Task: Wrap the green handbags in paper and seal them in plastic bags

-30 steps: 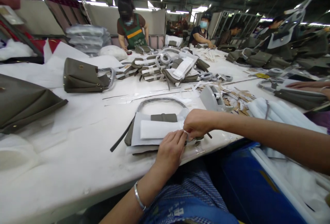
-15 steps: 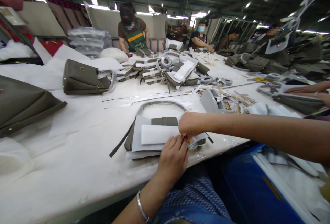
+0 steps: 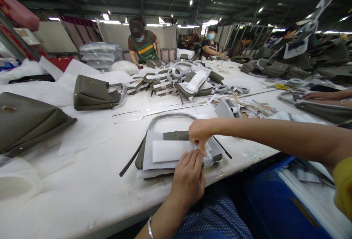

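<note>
An olive handbag part (image 3: 176, 135) lies on the table in front of me, a grey sheet (image 3: 147, 158) and a white foam strip (image 3: 167, 151) on top. Its wrapped handle (image 3: 170, 116) arches toward the far side, and a dark strap (image 3: 132, 157) sticks out at the left. My left hand (image 3: 188, 178) rests with fingers laid along the strip's right end. Just above its fingertips, my right hand (image 3: 200, 132) is closed, fingers pointing down, pinching crinkled clear plastic film (image 3: 208, 157) at the bag's right side. The pinch point is partly hidden.
Finished-looking olive handbags (image 3: 92, 92) stand at the left. A pile of bag parts (image 3: 165, 81), a grey tape dispenser (image 3: 224, 109) and paper scraps (image 3: 255, 109) lie beyond. A blue bin (image 3: 275, 198) sits below the table edge. Co-workers (image 3: 144, 46) work across the table.
The view has tilted up slightly, so the bag appears lower. My right hand has shifted slightly at the film, its fingers now pointing down. My left hand stays on the strip.
</note>
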A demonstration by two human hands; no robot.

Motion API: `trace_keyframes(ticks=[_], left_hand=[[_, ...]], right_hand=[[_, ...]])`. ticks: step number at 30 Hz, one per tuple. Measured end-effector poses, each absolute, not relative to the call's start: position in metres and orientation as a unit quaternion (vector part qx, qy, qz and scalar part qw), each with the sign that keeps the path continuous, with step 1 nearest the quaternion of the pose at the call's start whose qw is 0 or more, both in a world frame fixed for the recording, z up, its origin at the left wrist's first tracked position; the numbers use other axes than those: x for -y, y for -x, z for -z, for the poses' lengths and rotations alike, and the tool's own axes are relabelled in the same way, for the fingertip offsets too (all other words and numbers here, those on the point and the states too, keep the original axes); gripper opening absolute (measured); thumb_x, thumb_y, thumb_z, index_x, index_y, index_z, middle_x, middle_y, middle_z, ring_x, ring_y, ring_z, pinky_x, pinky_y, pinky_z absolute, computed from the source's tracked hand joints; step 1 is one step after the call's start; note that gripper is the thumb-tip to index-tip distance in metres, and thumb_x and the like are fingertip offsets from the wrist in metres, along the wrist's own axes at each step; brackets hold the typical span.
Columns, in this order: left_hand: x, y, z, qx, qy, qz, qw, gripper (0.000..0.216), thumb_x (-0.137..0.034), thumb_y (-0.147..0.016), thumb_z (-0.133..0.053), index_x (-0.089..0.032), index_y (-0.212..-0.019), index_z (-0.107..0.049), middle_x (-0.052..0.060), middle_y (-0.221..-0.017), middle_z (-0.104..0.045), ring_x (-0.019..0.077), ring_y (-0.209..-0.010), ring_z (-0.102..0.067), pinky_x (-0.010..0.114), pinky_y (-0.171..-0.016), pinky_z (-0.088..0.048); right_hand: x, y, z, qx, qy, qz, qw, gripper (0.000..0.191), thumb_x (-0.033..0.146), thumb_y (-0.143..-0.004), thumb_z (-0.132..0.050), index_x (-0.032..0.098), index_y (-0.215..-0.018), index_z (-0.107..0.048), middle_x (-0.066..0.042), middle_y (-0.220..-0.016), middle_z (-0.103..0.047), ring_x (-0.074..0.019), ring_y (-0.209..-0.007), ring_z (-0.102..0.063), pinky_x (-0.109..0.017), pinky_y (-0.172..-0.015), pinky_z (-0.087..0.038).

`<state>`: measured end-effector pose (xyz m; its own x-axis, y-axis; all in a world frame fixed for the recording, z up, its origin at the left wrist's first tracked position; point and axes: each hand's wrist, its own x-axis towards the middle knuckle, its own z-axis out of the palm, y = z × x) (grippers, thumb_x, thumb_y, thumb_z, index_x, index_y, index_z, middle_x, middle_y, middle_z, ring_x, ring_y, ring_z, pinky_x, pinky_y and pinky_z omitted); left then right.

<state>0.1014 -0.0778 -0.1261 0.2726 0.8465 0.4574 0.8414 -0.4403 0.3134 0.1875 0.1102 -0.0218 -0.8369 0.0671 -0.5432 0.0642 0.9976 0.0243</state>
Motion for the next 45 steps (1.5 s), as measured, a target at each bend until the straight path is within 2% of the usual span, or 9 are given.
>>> trace_keyframes(ticks=[10, 13, 16, 22, 30, 33, 37, 41, 45], left_hand=[[0.079, -0.101, 0.126, -0.537, -0.801, -0.265, 0.006, 0.056, -0.012, -0.076, -0.055, -0.012, -0.132, -0.051, 0.010, -0.143, -0.054, 0.0245, -0.133, -0.048, 0.045, -0.117, -0.038], [0.080, -0.100, 0.126, -0.533, -0.805, -0.259, 0.000, 0.058, -0.013, -0.076, -0.055, -0.011, -0.134, -0.049, 0.010, -0.145, -0.052, 0.0242, -0.134, -0.047, 0.045, -0.118, -0.038], [0.081, -0.099, 0.126, -0.533, -0.805, -0.262, -0.007, 0.059, -0.012, -0.076, -0.055, -0.012, -0.135, -0.048, 0.009, -0.146, -0.051, 0.0236, -0.134, -0.046, 0.045, -0.118, -0.038], [0.082, -0.101, 0.127, -0.534, -0.797, -0.282, -0.017, 0.052, -0.011, -0.079, -0.053, -0.016, -0.131, -0.051, 0.009, -0.145, -0.052, 0.0249, -0.133, -0.048, 0.047, -0.116, -0.040], [0.081, -0.099, 0.127, -0.528, -0.801, -0.282, -0.021, 0.051, -0.011, -0.079, -0.054, -0.015, -0.130, -0.051, 0.011, -0.140, -0.055, 0.0259, -0.131, -0.049, 0.048, -0.116, -0.040], [0.080, -0.098, 0.127, -0.523, -0.806, -0.275, -0.022, 0.049, -0.011, -0.079, -0.054, -0.016, -0.128, -0.052, 0.010, -0.140, -0.055, 0.0257, -0.131, -0.049, 0.048, -0.116, -0.040], [0.080, -0.097, 0.127, -0.521, -0.810, -0.267, -0.018, 0.048, -0.010, -0.081, -0.052, -0.015, -0.128, -0.053, 0.010, -0.141, -0.055, 0.0247, -0.134, -0.047, 0.047, -0.117, -0.038], [0.079, -0.096, 0.129, -0.512, -0.812, -0.279, -0.030, 0.049, -0.010, -0.084, -0.050, -0.014, -0.132, -0.051, 0.011, -0.142, -0.055, 0.0247, -0.135, -0.047, 0.048, -0.116, -0.039], [0.078, -0.088, 0.121, -0.469, -0.838, -0.267, -0.074, 0.051, -0.008, -0.091, -0.043, -0.011, -0.141, -0.043, 0.011, -0.146, -0.051, 0.0214, -0.137, -0.045, 0.043, -0.115, -0.040]], right_hand=[[-0.155, -0.199, 0.048, -0.972, -0.113, 0.067, 0.193, 0.037, 0.057, -0.068, -0.078, 0.021, -0.076, -0.073, 0.004, -0.066, -0.070, -0.0098, -0.054, -0.051, -0.022, -0.054, -0.026], [-0.169, -0.211, 0.051, -0.963, -0.232, 0.100, 0.097, 0.030, 0.050, -0.067, -0.079, 0.021, -0.075, -0.073, 0.002, -0.070, -0.071, -0.0123, -0.062, -0.058, -0.022, -0.057, -0.031], [-0.164, -0.231, 0.055, -0.946, -0.309, 0.098, 0.003, 0.021, 0.036, -0.080, -0.069, 0.019, -0.092, -0.074, -0.004, -0.087, -0.075, -0.0174, -0.080, -0.066, -0.024, -0.068, -0.041], [-0.117, -0.255, 0.086, -0.945, -0.271, 0.174, -0.063, 0.060, 0.048, -0.087, -0.061, 0.018, -0.138, -0.056, -0.011, -0.134, -0.062, -0.0251, -0.120, -0.060, -0.034, -0.101, -0.044], [-0.126, -0.230, 0.107, -0.916, -0.338, 0.196, -0.089, 0.034, 0.032, -0.095, -0.048, 0.021, -0.116, -0.073, -0.007, -0.117, -0.072, -0.0253, -0.112, -0.064, -0.036, -0.100, -0.044], [-0.126, -0.238, 0.099, -0.901, -0.344, 0.235, -0.121, 0.033, 0.030, -0.095, -0.049, 0.022, -0.116, -0.073, -0.003, -0.118, -0.072, -0.0194, -0.111, -0.065, -0.028, -0.098, -0.046], [-0.088, -0.265, 0.085, -0.878, -0.349, 0.260, -0.200, 0.038, 0.038, -0.097, -0.046, 0.021, -0.123, -0.069, -0.005, -0.125, -0.068, -0.0197, -0.118, -0.062, -0.031, -0.105, -0.044], [-0.022, -0.290, 0.092, -0.925, -0.277, 0.173, -0.193, 0.048, 0.045, -0.091, -0.058, 0.024, -0.135, -0.060, -0.007, -0.135, -0.062, -0.0248, -0.130, -0.054, -0.047, -0.118, -0.031], [0.008, -0.301, 0.116, -0.945, -0.263, 0.032, -0.194, 0.072, 0.021, -0.085, -0.063, 0.024, -0.152, -0.036, -0.009, -0.149, -0.048, -0.0259, -0.141, -0.040, -0.053, -0.120, -0.025]])
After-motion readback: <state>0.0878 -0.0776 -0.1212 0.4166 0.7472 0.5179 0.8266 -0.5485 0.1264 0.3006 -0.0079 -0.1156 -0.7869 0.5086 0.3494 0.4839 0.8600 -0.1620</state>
